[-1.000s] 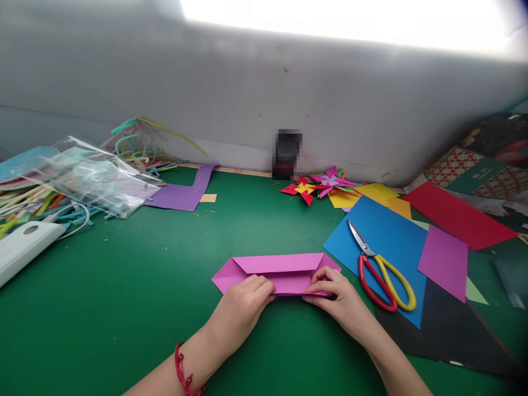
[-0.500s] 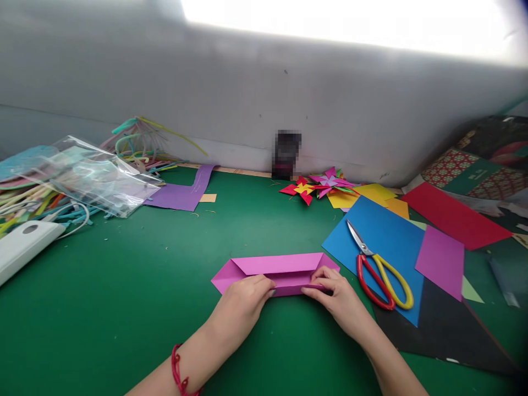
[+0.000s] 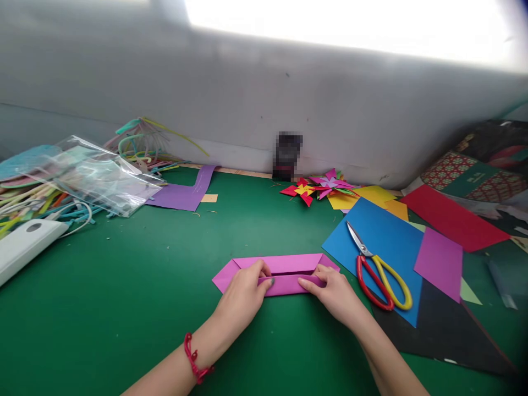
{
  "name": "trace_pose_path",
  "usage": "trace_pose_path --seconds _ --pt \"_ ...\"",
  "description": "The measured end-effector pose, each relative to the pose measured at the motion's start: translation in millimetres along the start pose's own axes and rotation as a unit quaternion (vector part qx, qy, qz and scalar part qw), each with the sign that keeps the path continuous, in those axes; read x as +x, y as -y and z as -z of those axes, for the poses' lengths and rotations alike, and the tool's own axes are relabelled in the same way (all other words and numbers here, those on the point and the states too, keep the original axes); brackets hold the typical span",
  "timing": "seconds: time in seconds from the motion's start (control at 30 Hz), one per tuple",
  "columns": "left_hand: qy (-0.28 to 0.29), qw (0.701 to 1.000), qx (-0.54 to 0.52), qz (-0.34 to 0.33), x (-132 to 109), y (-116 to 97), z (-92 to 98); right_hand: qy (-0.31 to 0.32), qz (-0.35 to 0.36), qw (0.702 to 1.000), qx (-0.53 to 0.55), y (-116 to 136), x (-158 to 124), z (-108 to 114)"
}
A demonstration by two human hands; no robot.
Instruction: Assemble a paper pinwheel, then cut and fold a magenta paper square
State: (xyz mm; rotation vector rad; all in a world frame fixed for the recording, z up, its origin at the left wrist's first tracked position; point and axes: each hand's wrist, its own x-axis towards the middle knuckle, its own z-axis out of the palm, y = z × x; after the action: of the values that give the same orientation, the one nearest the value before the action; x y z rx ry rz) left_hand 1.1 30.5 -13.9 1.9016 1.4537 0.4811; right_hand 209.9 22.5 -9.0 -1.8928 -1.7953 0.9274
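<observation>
A long folded pink paper with pointed ends lies on the green table, a narrow slit running along its middle. My left hand pinches the near flap left of centre, thumb on the outside and fingertips tucked into the slit. Near the right end, my right hand grips the same flap, its thumb on the front and the other fingers partly hidden behind the edge. A red cord bracelet circles my left wrist.
Scissors with red and yellow handles rest on blue paper at the right. Red paper and folded paper flowers lie further back. Clear plastic bags, coloured strips and a white device occupy the left.
The near flap has been turned up and over, narrowing the opening. My left hand's fingers have moved up over the paper's edge, and my right thumb has shifted slightly left.
</observation>
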Motion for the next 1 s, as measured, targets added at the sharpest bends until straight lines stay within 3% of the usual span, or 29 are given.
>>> trace_pose_path --seconds 0.1,0.2,0.3,0.57,1.0 --pt "-0.065 0.995 0.069 -0.044 -9.8 -3.2 -4.2 0.004 -0.031 0.999 0.004 1.4 4.3 1.0" --pt "-0.152 0.953 0.221 -0.142 -21.5 -7.9 -8.0 0.003 -0.044 0.999 0.009 1.9 6.2 1.2" --pt "-0.206 0.916 0.282 -0.196 -24.2 -9.9 -8.9 0.005 -0.055 0.998 0.008 1.4 6.8 1.3" --pt "-0.122 0.929 0.273 -0.218 -4.6 2.3 -18.5 0.022 -0.069 0.997 -0.035 1.4 10.7 2.0" --pt "-0.115 0.913 0.34 -0.195 -1.0 9.3 -28.5 0.056 -0.109 0.99 -0.068 5.0 16.7 4.3"
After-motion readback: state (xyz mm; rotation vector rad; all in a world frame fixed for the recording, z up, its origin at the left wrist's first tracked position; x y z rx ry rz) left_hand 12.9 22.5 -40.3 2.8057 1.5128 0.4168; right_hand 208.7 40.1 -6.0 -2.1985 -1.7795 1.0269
